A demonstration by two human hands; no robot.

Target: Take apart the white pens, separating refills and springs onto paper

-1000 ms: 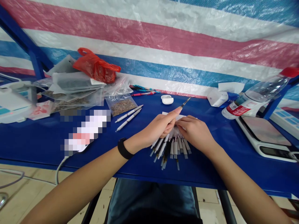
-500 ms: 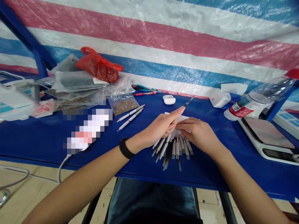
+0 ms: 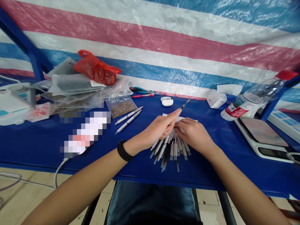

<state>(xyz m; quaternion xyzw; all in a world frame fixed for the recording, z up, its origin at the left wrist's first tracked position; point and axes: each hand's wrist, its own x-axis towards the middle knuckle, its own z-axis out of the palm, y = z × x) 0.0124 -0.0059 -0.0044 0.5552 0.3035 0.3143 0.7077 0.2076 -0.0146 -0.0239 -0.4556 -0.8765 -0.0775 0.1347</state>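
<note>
The left hand (image 3: pixel 161 128) clasps a slim dark rod (image 3: pixel 185 104); the right hand (image 3: pixel 194 132), its hold unclear, bends beside fanned whitish and black sticks (image 3: pixel 172 151), translucent-ended

The place looked like a makeshift workshop or stall. Beyond the left hand (image 3: pixel 164 126) and right hand (image 3: pixel 194 134) hung a striped plastic sheet (image 3: pixel 150 31), stretched like a wall behind a blue table (image 3: pixel 145 172). A digital scale (image 3: pixel 264 132) sat to the right of the right hand, with a plastic bottle (image 3: pixel 240 109) just behind it. Well to the left of the left hand lay a heap of clear bags (image 3: pixel 72 85), some holding dry brown bits (image 3: pixel 123 108). Pen-like sticks (image 3: pixel 175 150) fanned out from under both hands, and a tiled floor (image 3: pixel 208 200) showed past the table's near edge.
</note>
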